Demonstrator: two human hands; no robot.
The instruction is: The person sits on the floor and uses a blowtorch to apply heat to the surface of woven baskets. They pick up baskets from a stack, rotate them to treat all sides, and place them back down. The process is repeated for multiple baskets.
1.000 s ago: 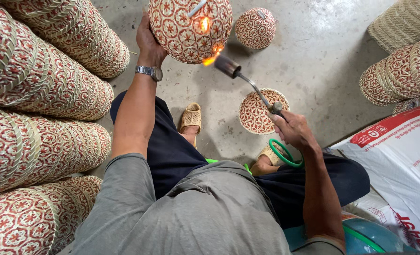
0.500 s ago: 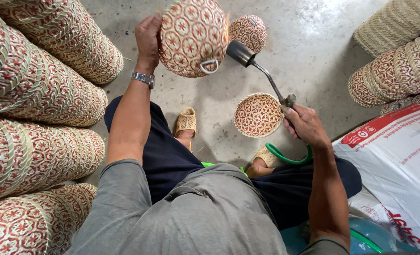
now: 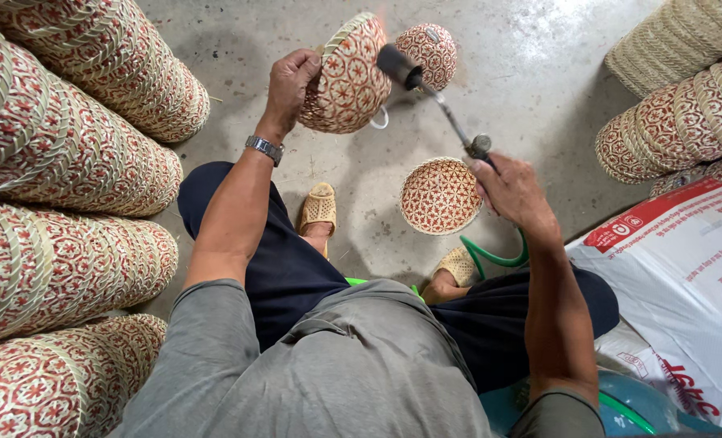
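1. The woven basket (image 3: 346, 77) with a red pattern is held up over the concrete floor (image 3: 539, 89), tilted; the left hand (image 3: 290, 81) has its fingers clamped on the rim.
2. The right hand (image 3: 513, 191) is closed around the gas torch (image 3: 434, 97), whose nozzle sits just beside the basket; a faint flame seems to show.
3. Lingering heat could scorch the weave or singe the fingers.
4. Stacked baskets (image 3: 61, 170) lie on the left; a white sack (image 3: 685, 268) lies on the right.

You have three loose baskets: one in hand (image 3: 346, 77), two on the floor (image 3: 440, 195) (image 3: 427, 50). One torch (image 3: 434, 101), one green hose (image 3: 491, 255). Four basket stacks at left (image 3: 61, 154), two at right (image 3: 685, 113). One white sack (image 3: 685, 276). Two sandals (image 3: 319, 207) (image 3: 458, 266).
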